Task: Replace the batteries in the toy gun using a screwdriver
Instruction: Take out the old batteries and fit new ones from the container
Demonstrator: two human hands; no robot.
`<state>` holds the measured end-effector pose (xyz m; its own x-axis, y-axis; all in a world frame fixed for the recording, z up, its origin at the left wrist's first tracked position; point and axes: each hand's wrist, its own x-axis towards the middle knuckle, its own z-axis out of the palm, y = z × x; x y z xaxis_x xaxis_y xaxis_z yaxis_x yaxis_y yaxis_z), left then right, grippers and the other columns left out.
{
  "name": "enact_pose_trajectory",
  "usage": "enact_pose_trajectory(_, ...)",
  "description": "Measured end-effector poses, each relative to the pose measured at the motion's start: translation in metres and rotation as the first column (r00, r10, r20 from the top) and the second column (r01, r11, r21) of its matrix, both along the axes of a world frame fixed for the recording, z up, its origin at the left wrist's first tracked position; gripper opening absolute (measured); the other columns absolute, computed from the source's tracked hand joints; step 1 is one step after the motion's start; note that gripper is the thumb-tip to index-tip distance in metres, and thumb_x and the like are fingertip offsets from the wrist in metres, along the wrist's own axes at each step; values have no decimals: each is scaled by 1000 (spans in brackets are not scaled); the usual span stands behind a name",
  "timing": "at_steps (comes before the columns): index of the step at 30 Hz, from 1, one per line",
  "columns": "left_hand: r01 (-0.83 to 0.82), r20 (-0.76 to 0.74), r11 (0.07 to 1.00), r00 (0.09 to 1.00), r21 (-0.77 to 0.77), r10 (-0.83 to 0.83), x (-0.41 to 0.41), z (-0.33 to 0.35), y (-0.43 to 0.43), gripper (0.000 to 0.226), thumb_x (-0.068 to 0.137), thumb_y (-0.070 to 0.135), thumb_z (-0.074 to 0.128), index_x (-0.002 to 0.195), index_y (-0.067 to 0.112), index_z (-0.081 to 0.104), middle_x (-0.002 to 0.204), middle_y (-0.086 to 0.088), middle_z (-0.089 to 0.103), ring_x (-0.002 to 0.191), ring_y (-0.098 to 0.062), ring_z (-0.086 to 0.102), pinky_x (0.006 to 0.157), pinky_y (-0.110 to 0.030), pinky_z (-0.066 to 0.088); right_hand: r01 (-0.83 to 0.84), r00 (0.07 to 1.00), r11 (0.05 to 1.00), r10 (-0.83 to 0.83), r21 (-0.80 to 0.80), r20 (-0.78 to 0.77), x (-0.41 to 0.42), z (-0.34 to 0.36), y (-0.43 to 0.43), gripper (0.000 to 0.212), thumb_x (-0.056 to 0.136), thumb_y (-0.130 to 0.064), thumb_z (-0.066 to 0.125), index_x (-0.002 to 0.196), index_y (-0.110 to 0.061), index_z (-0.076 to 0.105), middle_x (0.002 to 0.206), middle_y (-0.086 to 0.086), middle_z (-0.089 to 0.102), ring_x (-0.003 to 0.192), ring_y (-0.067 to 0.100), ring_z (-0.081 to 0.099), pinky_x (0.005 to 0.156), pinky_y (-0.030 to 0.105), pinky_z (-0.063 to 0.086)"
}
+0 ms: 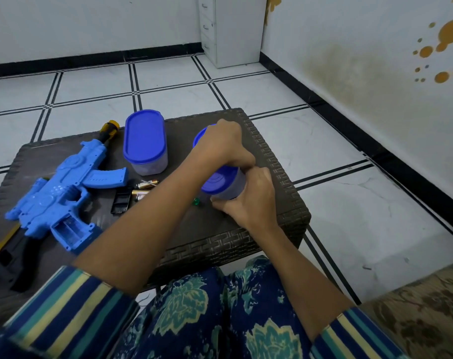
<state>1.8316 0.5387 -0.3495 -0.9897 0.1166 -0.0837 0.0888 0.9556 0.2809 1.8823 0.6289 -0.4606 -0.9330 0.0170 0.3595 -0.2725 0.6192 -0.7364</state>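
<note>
Blue toy gun [62,187], blue lid [215,183] on grey container [231,190], dark woven table [272,161].

We see the blue plastic toy gun [65,185] lying flat on its side at the left of the frame, its barrel pointing toward the upper middle. Its battery compartment [67,228] is open and faces up at the lower left. Just right of the gun lies the black compartment cover [121,200]. Two loose gold-and-black batteries [140,195] lie side by side next to it.
</note>
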Motion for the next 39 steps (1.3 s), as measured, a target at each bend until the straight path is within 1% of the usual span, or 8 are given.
enact_pose_trajectory(12, 48, -15, 995, 999, 88, -47, -12, 17, -21, 18, 72, 19, 62, 71, 9, 47, 69, -8, 47, 58, -22, 47, 55, -31, 42, 61, 997, 998, -60, -27, 39, 2, -2, 5, 77, 47, -42, 95, 112, -15, 63, 91, -16, 47, 95, 17, 58, 75, 31, 55)
enact_pose_trajectory(18, -184, -126, 951, 967, 249, 221, -10, 22, -71, 22, 82, 15, 56, 102, 17, 48, 109, -11, 51, 87, -26, 53, 61, -29, 44, 97, 985, 994, -88, -51, 150, -2, -6, 8, 88, 45, -52, 92, 119, -22, 55, 108, -2, 60, 97, 16, 57, 81, 37, 57)
enact_pose_trajectory(21, -368, -136, 861, 890, 352, 436, -3, 5, -99, 46, 91, 15, 48, 136, 11, 46, 138, -15, 44, 111, -29, 51, 74, -31, 40, 66, 983, 998, -63, -13, 174, 0, -1, 9, 113, 52, -49, 90, 145, -26, 30, 122, 5, 55, 109, 23, 52, 91, 38, 49)
enact_pose_trajectory(23, -429, -160, 790, 828, 438, 538, 1, -6, -113, 50, 91, 15, 45, 141, 11, 43, 142, -13, 43, 110, -25, 49, 76, -28, 37, 19, 992, 994, -32, 103, 125, 4, 2, 6, 117, 61, -52, 85, 153, -33, 14, 126, 5, 52, 111, 23, 46, 92, 40, 46)
enact_pose_trajectory(28, -456, -61, 554, 732, 696, 679, 1, -25, -149, 41, 82, 10, 40, 115, 1, 63, 113, -25, 59, 76, -19, 43, 50, -24, 32, 71, 997, 826, -73, 559, -19, 7, 8, -12, 85, 76, -72, 59, 147, -32, 36, 164, 10, 5, 145, 32, 17, 108, 57, 28)
enact_pose_trajectory(31, -500, -14, 499, 696, 708, 718, 2, -40, -166, 13, 78, 7, 37, 74, 8, 50, 66, -13, 40, 65, -21, 32, 50, -27, 23, 53, 998, 792, -29, 608, -49, 6, 11, -22, 68, 86, -69, 49, 141, -28, 50, 163, 9, 17, 150, 27, 16, 111, 68, 11)
enact_pose_trajectory(36, -459, -123, 521, 655, 720, 746, -1, -57, -177, 31, 84, 5, 37, 65, 29, 34, 75, -3, 46, 73, -20, 43, 56, -33, 35, 14, 1000, 728, -25, 685, 6, 7, 15, -30, 56, 97, -60, 36, 138, -25, 52, 161, 6, 26, 150, 24, 17, 110, 72, -9)
enact_pose_trajectory(39, -417, -233, 659, 707, 626, 668, -5, -60, -179, 17, 85, 9, 42, 84, 15, 58, 96, -15, 58, 85, -25, 52, 68, -40, 39, 71, 997, 709, -53, 702, -48, 10, 17, -32, 52, 94, -58, 43, 124, -21, 64, 154, 11, 40, 146, 27, 29, 109, 74, -6)
